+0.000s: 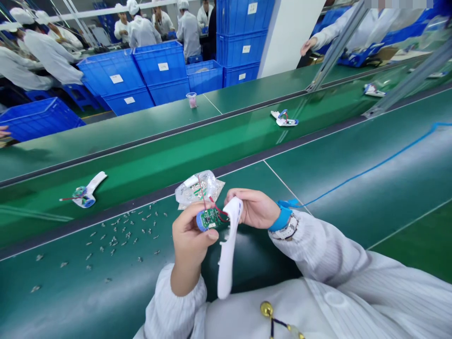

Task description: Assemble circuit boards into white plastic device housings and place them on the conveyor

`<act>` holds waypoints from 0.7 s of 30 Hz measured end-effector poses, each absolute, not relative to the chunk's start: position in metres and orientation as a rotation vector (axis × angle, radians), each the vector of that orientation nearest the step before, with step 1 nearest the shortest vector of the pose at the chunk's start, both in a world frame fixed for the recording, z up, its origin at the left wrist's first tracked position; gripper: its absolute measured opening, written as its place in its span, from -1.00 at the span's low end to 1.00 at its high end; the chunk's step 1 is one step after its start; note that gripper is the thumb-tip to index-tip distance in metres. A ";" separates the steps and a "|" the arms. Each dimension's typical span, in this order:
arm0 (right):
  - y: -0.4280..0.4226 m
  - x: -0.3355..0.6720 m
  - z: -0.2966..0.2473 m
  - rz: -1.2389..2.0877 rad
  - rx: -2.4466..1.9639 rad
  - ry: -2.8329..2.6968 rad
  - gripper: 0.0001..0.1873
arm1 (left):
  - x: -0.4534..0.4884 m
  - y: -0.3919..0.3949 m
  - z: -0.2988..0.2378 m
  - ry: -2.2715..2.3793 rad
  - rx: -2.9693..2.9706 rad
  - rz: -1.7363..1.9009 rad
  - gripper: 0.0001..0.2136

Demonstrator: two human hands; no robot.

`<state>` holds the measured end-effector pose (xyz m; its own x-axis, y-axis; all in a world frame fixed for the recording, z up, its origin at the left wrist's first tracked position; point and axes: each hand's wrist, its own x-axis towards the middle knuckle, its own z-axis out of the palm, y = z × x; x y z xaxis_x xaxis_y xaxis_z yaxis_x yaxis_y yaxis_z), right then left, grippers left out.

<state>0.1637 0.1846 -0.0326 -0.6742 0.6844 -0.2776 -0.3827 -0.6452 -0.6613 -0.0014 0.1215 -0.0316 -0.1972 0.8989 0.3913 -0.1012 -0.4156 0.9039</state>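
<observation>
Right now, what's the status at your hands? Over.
Left hand holding blue-rimmed circuit board. Right hand holding white plastic shell by far end. Nothing visibly blocking; plastic bag just beyond.

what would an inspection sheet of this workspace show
Surface: dark green worktop beside a brighter green belt.
Job's things: curved white plastic shell and blue-edged green circuit board, with thin red wires between them.
Clutter: small silvery metal pieces scattered at left; crumpled clear plastic bag ahead.
Hands: left hand holds the circuit board; right hand holds the shell's upper end.
Cables: thin blue cord crosses the worktop to a blue wristband on the right wrist.
Surroundings: stacked blue plastic crates and co-workers in white beyond.
</observation>
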 end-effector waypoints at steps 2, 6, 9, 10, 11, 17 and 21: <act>0.184 0.165 -0.025 2.211 -0.731 -0.831 -0.87 | -0.002 0.121 -0.028 1.029 1.280 1.693 -0.59; 0.176 0.166 0.003 1.868 -0.770 -1.209 -0.94 | 0.002 0.117 -0.019 1.089 1.259 1.647 -0.59; 0.165 0.162 0.025 1.511 -0.712 -1.714 -0.97 | 0.004 0.115 -0.013 1.120 1.275 1.629 -0.59; 0.162 0.159 0.030 1.438 -0.707 -1.798 -0.96 | 0.005 0.114 -0.012 1.128 1.287 1.626 -0.59; 0.159 0.157 0.033 1.393 -0.717 -1.840 -0.95 | 0.004 0.113 -0.012 1.135 1.301 1.623 -0.59; 0.152 0.149 0.028 1.329 -0.721 -1.823 -0.88 | 0.000 0.108 -0.011 1.180 1.394 1.572 -0.60; 0.155 0.154 0.029 1.136 -0.623 -1.802 -0.83 | -0.001 0.105 -0.010 1.203 1.409 1.577 -0.64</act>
